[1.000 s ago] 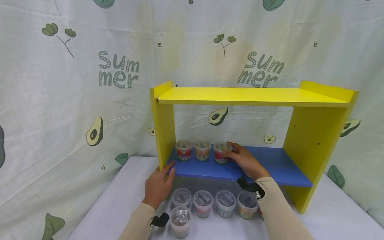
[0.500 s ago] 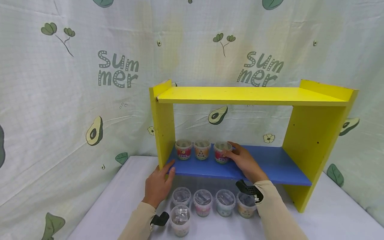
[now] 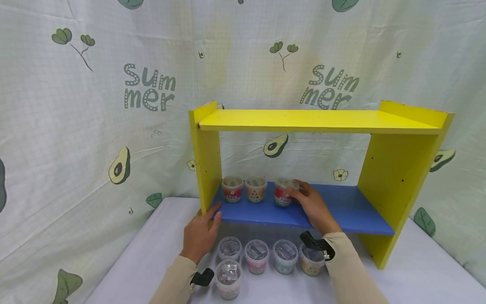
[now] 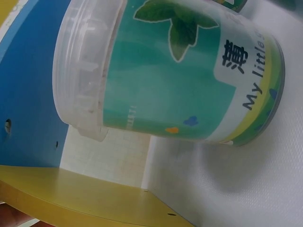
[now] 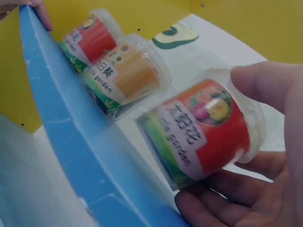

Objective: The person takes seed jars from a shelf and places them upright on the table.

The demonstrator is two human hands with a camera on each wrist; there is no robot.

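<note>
In the head view, my right hand [image 3: 315, 209] holds a clear plastic tub with a red flower label [image 3: 284, 194] on the blue lower shelf board [image 3: 345, 211]. The right wrist view shows thumb and fingers around that red-labelled tub [image 5: 203, 127], which leans in that picture. My left hand [image 3: 201, 236] grips the front left corner of the yellow-and-blue shelf [image 3: 206, 169], where the side panel meets the blue board. To the held tub's left stand another red-labelled tub [image 3: 232, 192] and an orange-labelled tub [image 3: 256, 192].
Below the blue board, several lidded tubs stand on the white table, among them a pink one [image 3: 257, 264], a teal one [image 3: 285, 264] and a front one [image 3: 228, 283]. A green mint-labelled tub [image 4: 175, 80] fills the left wrist view. A printed cloth [image 3: 152, 139] hangs behind.
My right hand has shifted the red-labelled tub slightly right, so its gap from the orange-labelled tub is wider. My left hand has stayed at the shelf corner.
</note>
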